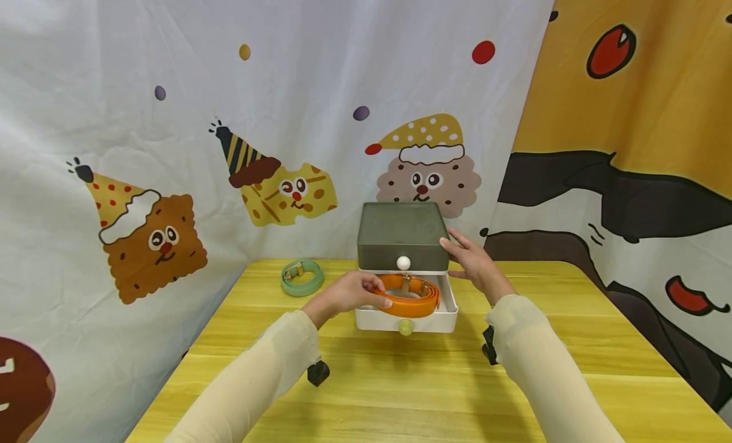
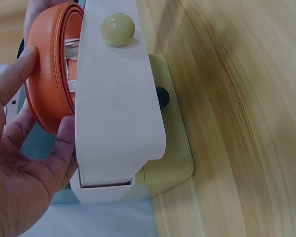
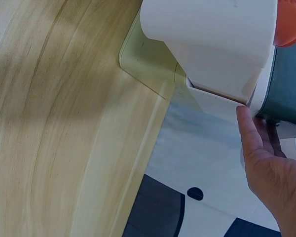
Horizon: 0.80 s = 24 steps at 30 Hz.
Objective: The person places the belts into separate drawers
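Note:
A coiled orange belt (image 1: 408, 308) with a metal buckle is at the pulled-out white drawer (image 1: 374, 321), standing above its front edge. My left hand (image 1: 350, 293) pinches the coil's left side between thumb and fingers; in the left wrist view the belt (image 2: 48, 69) sits against the fingers. The drawer belongs to a small stacked drawer box with a dark grey-green top (image 1: 403, 224). Against the box's right side rests my right hand (image 1: 476, 262), its fingers extended. Whether the belt touches the drawer's bottom I cannot tell.
A coiled green belt (image 1: 303, 291) lies on the wood-grain table (image 1: 400, 392), left of the box. The upper drawer has a white knob (image 1: 403, 263), the pulled-out one a yellow-green knob (image 1: 406, 327). A cartoon-printed curtain (image 1: 320, 81) hangs right behind.

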{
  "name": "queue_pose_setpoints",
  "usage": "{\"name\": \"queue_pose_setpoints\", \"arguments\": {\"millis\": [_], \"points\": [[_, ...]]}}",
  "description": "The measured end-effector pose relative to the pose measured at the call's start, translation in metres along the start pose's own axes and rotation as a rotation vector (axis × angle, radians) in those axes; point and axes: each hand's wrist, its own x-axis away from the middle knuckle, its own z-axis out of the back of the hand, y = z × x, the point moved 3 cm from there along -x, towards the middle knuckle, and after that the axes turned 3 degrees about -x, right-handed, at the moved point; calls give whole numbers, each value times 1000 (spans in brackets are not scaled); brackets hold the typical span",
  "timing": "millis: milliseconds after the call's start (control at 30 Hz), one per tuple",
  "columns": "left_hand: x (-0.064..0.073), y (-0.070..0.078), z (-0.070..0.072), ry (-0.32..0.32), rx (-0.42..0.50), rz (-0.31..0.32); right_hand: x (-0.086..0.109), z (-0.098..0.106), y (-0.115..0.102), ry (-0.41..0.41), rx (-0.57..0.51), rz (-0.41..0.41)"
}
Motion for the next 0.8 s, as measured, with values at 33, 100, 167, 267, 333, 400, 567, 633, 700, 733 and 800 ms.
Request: {"name": "queue_pose_setpoints", "arguments": {"millis": [33, 100, 167, 267, 333, 400, 567, 633, 700, 733, 800], "points": [[0, 0, 0, 0, 1, 1, 0, 0, 0, 0, 1, -1], [0, 1, -1, -3, 8, 3, -1, 0, 0, 0, 1, -2], [0, 1, -1, -6, 12, 7, -1, 0, 0, 1, 2, -3], [-2, 0, -1, -9, 7, 17, -2, 0, 1, 2, 3, -4], [-4, -1, -1, -5, -4, 29, -2, 0, 1, 3, 5, -5], [-6, -2, -2, 0, -11, 39, -2, 0, 1, 4, 5, -5], [-11, -3, -5, 11, 8, 60, -2, -1, 1, 5, 5, -4], [-12, -3, -7, 13, 29, 67, -2, -1, 1, 5, 6, -4], [-14, -2, -8, 20, 43, 71, -1, 0, 1, 6, 6, -5], [-14, -1, -9, 23, 49, 69, -1, 0, 1, 6, 6, -6], [-15, 0, -10, 26, 60, 74, -1, 0, 1, 7, 4, -7]]}}
